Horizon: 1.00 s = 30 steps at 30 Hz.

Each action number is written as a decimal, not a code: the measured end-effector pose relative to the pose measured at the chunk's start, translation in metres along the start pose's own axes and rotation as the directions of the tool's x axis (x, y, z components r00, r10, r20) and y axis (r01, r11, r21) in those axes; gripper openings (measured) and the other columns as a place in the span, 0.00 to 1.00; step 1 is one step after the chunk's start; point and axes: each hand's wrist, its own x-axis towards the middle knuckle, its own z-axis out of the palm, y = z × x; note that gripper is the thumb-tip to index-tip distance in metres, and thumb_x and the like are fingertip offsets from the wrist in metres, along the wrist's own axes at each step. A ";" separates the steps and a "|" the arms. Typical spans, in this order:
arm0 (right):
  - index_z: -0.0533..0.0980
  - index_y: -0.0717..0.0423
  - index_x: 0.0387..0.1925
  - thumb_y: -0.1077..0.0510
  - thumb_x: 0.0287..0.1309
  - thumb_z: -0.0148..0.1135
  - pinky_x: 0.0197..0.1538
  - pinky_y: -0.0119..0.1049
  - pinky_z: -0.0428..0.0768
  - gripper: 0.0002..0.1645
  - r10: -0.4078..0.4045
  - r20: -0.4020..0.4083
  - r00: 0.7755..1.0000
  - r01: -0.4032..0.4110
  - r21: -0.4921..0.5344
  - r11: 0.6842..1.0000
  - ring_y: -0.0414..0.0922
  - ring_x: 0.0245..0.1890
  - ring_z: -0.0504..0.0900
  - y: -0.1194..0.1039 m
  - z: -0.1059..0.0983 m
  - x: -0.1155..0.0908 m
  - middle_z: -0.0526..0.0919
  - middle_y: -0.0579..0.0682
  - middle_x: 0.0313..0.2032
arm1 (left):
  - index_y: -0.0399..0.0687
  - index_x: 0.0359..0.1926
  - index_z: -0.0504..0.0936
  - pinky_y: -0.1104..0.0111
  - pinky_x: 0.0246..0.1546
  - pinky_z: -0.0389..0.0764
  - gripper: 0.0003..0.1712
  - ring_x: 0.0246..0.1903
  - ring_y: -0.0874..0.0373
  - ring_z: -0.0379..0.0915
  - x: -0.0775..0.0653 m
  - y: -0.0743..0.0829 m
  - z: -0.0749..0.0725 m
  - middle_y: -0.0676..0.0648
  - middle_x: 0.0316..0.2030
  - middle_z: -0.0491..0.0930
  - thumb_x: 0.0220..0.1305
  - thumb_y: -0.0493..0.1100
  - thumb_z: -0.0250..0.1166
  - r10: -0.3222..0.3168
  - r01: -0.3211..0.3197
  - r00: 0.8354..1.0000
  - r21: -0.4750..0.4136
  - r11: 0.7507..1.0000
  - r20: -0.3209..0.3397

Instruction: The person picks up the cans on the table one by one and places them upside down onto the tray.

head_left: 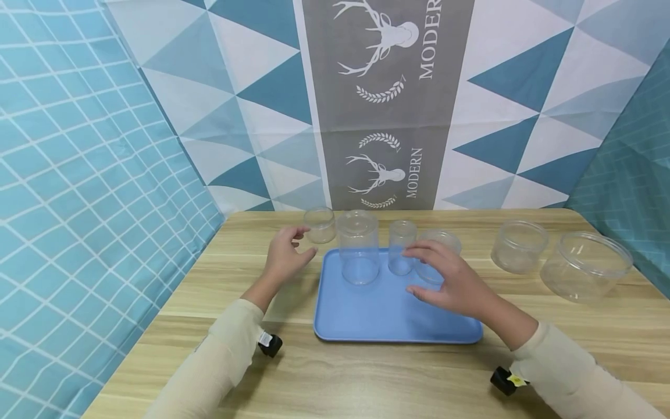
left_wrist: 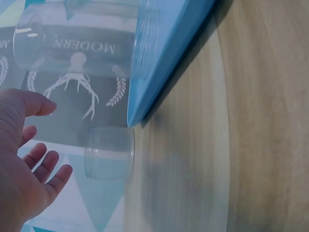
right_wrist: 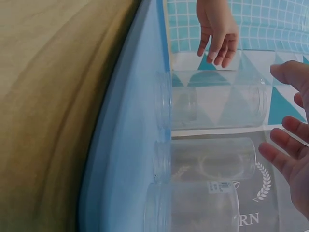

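Note:
My left hand (head_left: 287,254) hovers at the tray's back left corner, fingers loosely bent and nothing in it. Just beyond its fingertips stands a small clear plastic jar (head_left: 320,227) on the table. On the blue tray (head_left: 377,320) are three more clear jars: a tall wide one (head_left: 359,256), a slim one (head_left: 401,256) and a third (head_left: 446,240) partly behind my right hand (head_left: 452,279). That hand is empty above the tray's right side, with thumb and fingers spread apart. In the right wrist view the third jar (right_wrist: 193,208) carries a small printed label.
Two wide clear jars, a smaller one (head_left: 519,247) and a larger one (head_left: 586,269), stand on the wooden table (head_left: 366,378) to the right of the tray. A patterned cloth (head_left: 382,116) hangs behind the table, and a blue checked one (head_left: 78,203) on the left.

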 end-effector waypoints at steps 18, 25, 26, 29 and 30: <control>0.74 0.56 0.59 0.47 0.54 0.71 0.63 0.28 0.67 0.34 -0.013 0.100 0.995 0.005 0.079 0.997 0.52 0.61 0.69 -0.011 0.011 -0.003 0.71 0.53 0.61 | 0.32 0.58 0.75 0.48 0.54 0.75 0.34 0.54 0.39 0.72 0.022 -0.022 0.001 0.32 0.54 0.75 0.49 0.37 0.73 -0.020 0.019 0.999 0.017 1.000 0.042; 0.73 0.55 0.60 0.41 0.57 0.68 0.64 0.30 0.67 0.35 -0.021 0.118 0.993 0.011 0.084 0.996 0.52 0.62 0.69 -0.015 0.014 -0.003 0.72 0.54 0.61 | 0.34 0.61 0.73 0.51 0.56 0.75 0.37 0.56 0.40 0.71 0.036 -0.029 0.002 0.34 0.58 0.73 0.49 0.40 0.75 -0.056 0.053 0.996 0.054 0.997 0.073; 0.73 0.54 0.60 0.41 0.56 0.68 0.64 0.31 0.67 0.35 -0.021 0.121 0.992 0.011 0.082 0.997 0.51 0.62 0.69 -0.016 0.014 -0.003 0.72 0.54 0.61 | 0.34 0.61 0.73 0.52 0.56 0.74 0.38 0.57 0.39 0.70 0.038 -0.030 0.001 0.34 0.59 0.72 0.49 0.40 0.75 -0.060 0.055 0.995 0.061 0.997 0.080; 0.73 0.53 0.60 0.42 0.54 0.70 0.64 0.32 0.68 0.35 -0.023 0.127 0.992 0.014 0.070 0.997 0.51 0.62 0.70 -0.019 0.016 -0.004 0.72 0.53 0.61 | 0.34 0.63 0.71 0.50 0.58 0.72 0.40 0.58 0.38 0.68 0.046 -0.032 0.000 0.33 0.60 0.69 0.49 0.41 0.75 -0.071 0.063 0.991 0.077 0.995 0.115; 0.73 0.53 0.60 0.43 0.53 0.71 0.63 0.33 0.69 0.36 -0.024 0.130 0.991 0.014 0.071 0.997 0.51 0.62 0.70 -0.019 0.016 -0.004 0.71 0.53 0.61 | 0.34 0.64 0.70 0.49 0.58 0.72 0.41 0.58 0.37 0.68 0.048 -0.033 0.000 0.33 0.61 0.68 0.49 0.41 0.75 -0.074 0.063 0.989 0.084 0.995 0.130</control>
